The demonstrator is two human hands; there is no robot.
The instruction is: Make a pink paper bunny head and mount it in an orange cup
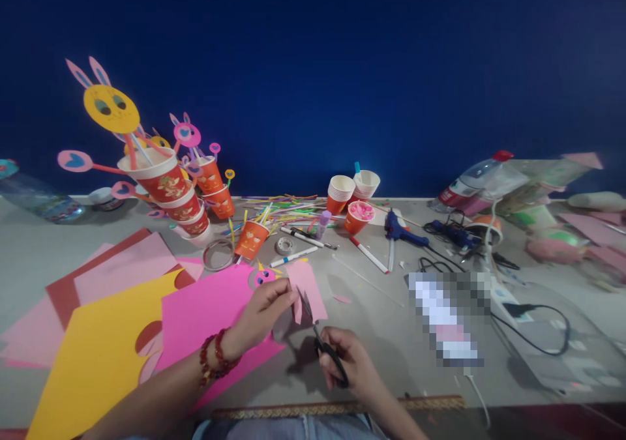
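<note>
My left hand (267,309) is closed on the left edge of a light pink paper piece (312,290), pinching it between thumb and fingers. Black-handled scissors (332,360) are in my right hand (349,362), its fingers wrapped round the handles. The scissor blades are parted and lie at the pink paper, where a narrow strip hangs partly separated on the left side. Under my left wrist lies a bright pink sheet (200,316). A small pink round face with googly eyes (264,276) sits just behind my left hand.
Yellow (92,336) and red paper sheets lie left. Stacked red cups (169,182) with paper bunny figures stand behind them. Colourful sticks, markers, a tape roll (285,246) and cups (337,195) are at the back. Right are a blue glue gun (403,231), cables, a bottle (469,186) and a pixelated object.
</note>
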